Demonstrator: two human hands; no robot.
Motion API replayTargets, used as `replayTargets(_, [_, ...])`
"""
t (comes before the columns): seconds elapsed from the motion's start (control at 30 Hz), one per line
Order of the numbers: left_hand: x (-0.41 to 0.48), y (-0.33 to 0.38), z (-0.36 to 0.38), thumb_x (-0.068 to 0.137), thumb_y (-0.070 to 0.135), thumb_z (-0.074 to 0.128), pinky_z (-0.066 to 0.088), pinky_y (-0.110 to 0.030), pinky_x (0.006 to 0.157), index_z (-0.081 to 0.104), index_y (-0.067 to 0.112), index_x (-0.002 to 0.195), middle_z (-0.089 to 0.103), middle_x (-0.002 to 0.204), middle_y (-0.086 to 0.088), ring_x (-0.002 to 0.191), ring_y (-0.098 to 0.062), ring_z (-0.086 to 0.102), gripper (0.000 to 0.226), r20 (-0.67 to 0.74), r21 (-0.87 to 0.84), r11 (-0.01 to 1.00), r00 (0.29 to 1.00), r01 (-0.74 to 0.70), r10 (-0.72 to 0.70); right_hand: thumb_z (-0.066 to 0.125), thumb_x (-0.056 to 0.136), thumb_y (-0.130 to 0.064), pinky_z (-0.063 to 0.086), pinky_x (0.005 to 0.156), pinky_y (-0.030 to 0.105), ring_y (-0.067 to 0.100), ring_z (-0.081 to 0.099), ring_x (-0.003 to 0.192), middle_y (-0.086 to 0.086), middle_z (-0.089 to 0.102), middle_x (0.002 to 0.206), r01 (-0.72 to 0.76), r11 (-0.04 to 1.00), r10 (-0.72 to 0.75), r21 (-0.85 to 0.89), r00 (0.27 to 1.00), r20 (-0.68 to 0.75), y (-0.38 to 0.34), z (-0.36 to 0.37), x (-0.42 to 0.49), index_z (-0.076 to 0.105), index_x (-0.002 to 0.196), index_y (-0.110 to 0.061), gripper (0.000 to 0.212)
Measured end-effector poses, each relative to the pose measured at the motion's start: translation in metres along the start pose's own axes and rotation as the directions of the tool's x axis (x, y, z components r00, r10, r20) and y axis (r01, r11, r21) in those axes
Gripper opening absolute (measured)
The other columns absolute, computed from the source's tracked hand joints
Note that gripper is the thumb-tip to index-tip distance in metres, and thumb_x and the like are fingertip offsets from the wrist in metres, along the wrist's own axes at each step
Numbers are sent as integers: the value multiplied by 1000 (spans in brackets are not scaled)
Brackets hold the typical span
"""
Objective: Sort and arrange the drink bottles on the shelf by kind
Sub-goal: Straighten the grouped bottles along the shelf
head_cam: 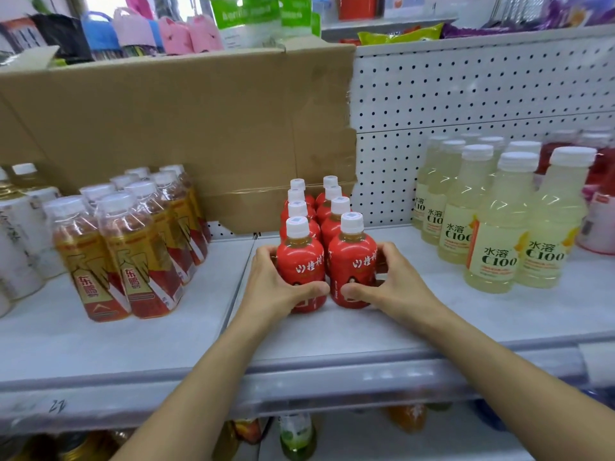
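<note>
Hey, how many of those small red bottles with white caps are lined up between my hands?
8, in two rows of four running back from the shelf edge: left row, front one under the left hand; right row, front one under the right hand. More may hide behind.

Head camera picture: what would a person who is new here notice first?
First, the two rows of red bottles at the shelf's centre, with the left hand and right hand cupping the front pair. Then the gold-and-red bottles to the left, the pale yellow bottles to the right, and the cardboard box behind.
</note>
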State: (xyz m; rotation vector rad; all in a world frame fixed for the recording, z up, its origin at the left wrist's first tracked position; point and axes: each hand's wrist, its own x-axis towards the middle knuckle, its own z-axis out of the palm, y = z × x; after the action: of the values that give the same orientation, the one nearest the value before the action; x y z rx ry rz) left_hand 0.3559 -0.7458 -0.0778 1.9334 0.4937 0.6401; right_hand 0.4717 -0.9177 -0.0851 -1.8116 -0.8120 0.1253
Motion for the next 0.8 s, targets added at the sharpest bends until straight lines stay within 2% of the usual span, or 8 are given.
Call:
replayTargets(0.17, [0, -1, -5, 66, 18, 92, 52, -15, 72, 46, 27, 129, 60, 115, 12, 96, 2, 62, 79, 112, -101, 995, 994, 1, 10, 90, 67, -26, 55, 89, 30, 1, 62, 100, -12, 63, 109, -1, 1000, 1, 3, 1000, 16, 0, -1, -1, 50, 122, -25, 68])
replayTargets(0.27, [-1, -2, -4, 68, 11, 89, 51, -9, 64, 48, 25, 129, 62, 112, 11, 89, 10, 64, 75, 104, -117, 993, 994, -18, 30, 89, 68, -26, 56, 88, 30, 3, 61, 103, -11, 63, 109, 4, 1000, -4, -2, 1000, 19, -1, -1, -1, 49, 122, -25, 67])
replayTargets(0.33, [-4, 1, -2, 68, 15, 90, 50, -11, 71, 45, 26, 133, 60, 117, 12, 102, 2, 62, 81, 94, -103, 995, 996, -3, 13, 87, 71, -27, 54, 86, 23, -1, 59, 101, -11, 61, 113, -10, 1000, 11, -10, 998, 55, -2, -4, -4, 46, 126, -25, 69])
replayTargets(0.4, [-12, 3, -1, 66, 26, 92, 48, -21, 89, 35, 28, 142, 50, 130, 8, 115, -9, 55, 95, -15, 9, 1000, 1000, -24, 24, 86, 73, -32, 47, 88, 14, -5, 55, 106, -14, 54, 123, -23, 999, 26, -31, 992, 121, -5, -9, -9, 38, 138, -26, 81])
replayTargets(0.5, [-35, 18, 10, 70, 39, 87, 43, -36, 106, 31, 30, 142, 36, 134, 9, 127, -12, 43, 92, -263, 198, 956, 928, -217, 265, 82, 76, -41, 42, 104, 25, 3, 47, 123, -10, 42, 136, 39, 989, -26, -144, 995, 93, -8, -33, -25, 28, 151, -25, 93])
replayTargets(0.6, [-54, 49, 41, 76, 36, 82, 45, -32, 103, 36, 34, 134, 35, 126, 15, 123, -12, 45, 75, -251, 181, 894, 860, -410, 445, 76, 84, -31, 50, 98, 29, 1, 54, 114, -12, 54, 127, 195, 954, -207, -226, 978, -30, -3, -71, -45, 51, 136, -23, 59])
replayTargets(0.7, [-59, 73, 89, 79, 34, 81, 46, -29, 101, 35, 34, 136, 34, 125, 20, 121, -6, 46, 73, -123, 144, 882, 877, -448, 465, 75, 87, -20, 55, 84, 32, 6, 62, 101, -11, 65, 110, 314, 926, -347, -212, 927, -143, 10, -115, -60, 66, 115, -22, 30])
replayTargets(0.8, [-62, 91, 140, 80, 32, 81, 37, -20, 108, 32, 32, 141, 35, 133, 15, 126, 1, 40, 79, -6, 119, 894, 900, -432, 436, 74, 86, -9, 54, 77, 31, 8, 63, 95, -9, 65, 101, 338, 917, -387, -209, 881, -271, 29, -166, -67, 67, 107, -16, 23])
